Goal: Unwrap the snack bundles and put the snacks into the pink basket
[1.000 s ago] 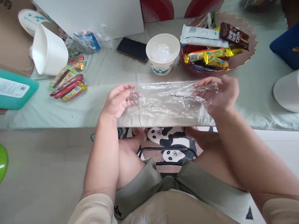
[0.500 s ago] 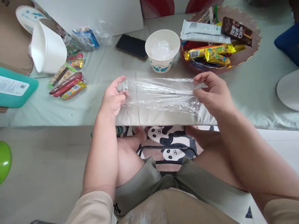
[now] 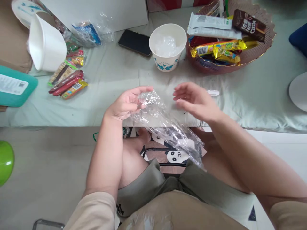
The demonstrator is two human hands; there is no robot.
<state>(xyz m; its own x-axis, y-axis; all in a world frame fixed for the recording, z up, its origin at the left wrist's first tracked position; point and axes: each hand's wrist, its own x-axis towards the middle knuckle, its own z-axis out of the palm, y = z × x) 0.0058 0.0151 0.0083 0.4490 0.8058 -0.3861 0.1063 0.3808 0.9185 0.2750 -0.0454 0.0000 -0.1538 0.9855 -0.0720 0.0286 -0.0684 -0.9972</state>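
A crinkled clear plastic bag (image 3: 165,116) hangs from my left hand (image 3: 128,101), which pinches its upper end. The bag slants down over the table edge toward my lap. To its right my right hand (image 3: 195,100) is apart from the bag, fingers loosely curved with a gap between thumb and fingertips, holding nothing. A small white object (image 3: 213,92), partly hidden behind my right hand, lies on the cloth. Behind my hands stands a paper cup (image 3: 166,62) with crumpled clear plastic inside.
A pink scalloped bowl (image 3: 260,52) of wrapped snacks stands right of the cup, a phone (image 3: 134,42) left of it. Farther left are snack packets (image 3: 68,83), a tipped white paper cup (image 3: 49,44) and a teal box (image 3: 18,86). The table edge (image 3: 83,126) runs before my knees.
My right hand has let go of the plastic bag and moved left. The stretched bag now droops from my left hand, which moved slightly right. The white object lies on the table.
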